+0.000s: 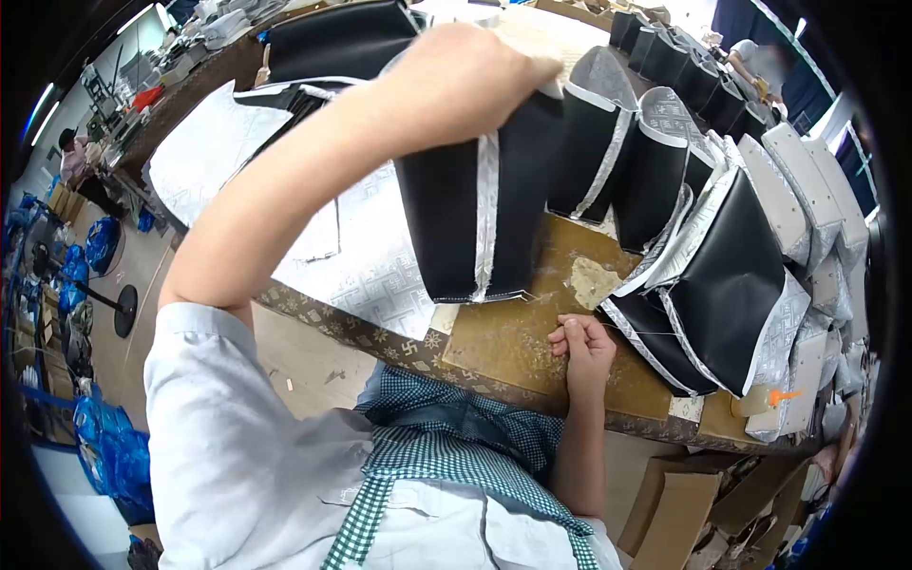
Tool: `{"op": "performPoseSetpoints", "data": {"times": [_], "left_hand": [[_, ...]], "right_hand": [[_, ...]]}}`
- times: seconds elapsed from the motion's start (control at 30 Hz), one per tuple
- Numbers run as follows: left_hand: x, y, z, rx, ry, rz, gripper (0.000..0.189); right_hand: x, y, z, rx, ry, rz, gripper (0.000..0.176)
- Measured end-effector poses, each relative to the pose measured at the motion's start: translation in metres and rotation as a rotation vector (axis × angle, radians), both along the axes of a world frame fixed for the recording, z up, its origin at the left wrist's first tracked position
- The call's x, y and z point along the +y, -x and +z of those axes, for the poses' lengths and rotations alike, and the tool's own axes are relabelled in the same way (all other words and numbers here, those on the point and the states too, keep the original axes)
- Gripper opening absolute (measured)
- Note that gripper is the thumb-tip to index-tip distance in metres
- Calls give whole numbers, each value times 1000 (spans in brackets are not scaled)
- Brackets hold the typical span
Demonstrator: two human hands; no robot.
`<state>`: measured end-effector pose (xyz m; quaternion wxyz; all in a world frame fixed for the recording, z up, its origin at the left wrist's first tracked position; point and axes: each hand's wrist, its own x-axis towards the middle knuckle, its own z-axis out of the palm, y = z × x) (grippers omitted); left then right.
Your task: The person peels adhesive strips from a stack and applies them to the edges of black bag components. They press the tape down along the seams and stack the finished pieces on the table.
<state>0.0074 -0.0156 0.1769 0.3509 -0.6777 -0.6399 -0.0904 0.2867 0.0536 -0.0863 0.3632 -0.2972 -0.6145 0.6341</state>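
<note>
My left hand [470,81] is raised over the table with its fingers closed on the top edge of a black leather-like piece [444,218]. This piece hangs down in front of me, with a pale seam strip [487,209] along its middle. Low over the table's near edge, my right hand [587,350] has its fingertips pinched together. A thin pale thread runs near it toward the right; what the fingers hold is too small to tell. To that hand's right stands a folded black piece [722,285] with a patterned silver-white lining.
White patterned sheets [366,252] cover the table's left side. A worn brown board [503,347] lies in front. More black pieces [594,142] stand behind, and grey-white blocks [793,180] are stacked at right. Cardboard boxes [679,508] sit below. Other people are farther off.
</note>
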Motion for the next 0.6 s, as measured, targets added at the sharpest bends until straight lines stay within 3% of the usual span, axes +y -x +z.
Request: {"op": "performPoseSetpoints", "data": {"times": [0.1,0.13,0.2,0.3,0.33,0.37,0.4,0.47,0.53,0.57,0.6], "left_hand": [[-17,0,-32,-346,221,-147,29],[-28,7,-37,-400,142,-146,35],[-57,29,-46,-744,0,-169,35],[-110,71,-91,-1089,-228,55,27],[-129,82,-115,-1113,-274,221,29],[-148,89,-136,-948,-235,421,31],[-168,108,-175,-832,-185,544,39],[-190,107,-217,-868,-140,819,61],[-201,116,-255,-907,-175,890,65],[-204,120,-270,-770,-254,807,61],[-202,113,-263,-1004,-293,734,58]], "right_hand": [[-2,0,2,8,5,-24,16],[-1,0,0,11,2,-19,16],[-3,-1,1,27,20,-23,15],[-4,-2,2,9,-34,-13,15],[-5,-2,3,-2,-22,-24,15],[-7,-3,4,-8,-40,-8,15],[-9,-3,5,-15,-59,7,14],[-15,-2,7,-37,-90,45,13],[-29,6,10,-66,-117,100,12],[-38,11,13,-62,-75,147,9],[-47,18,14,-100,-152,210,8]]}}
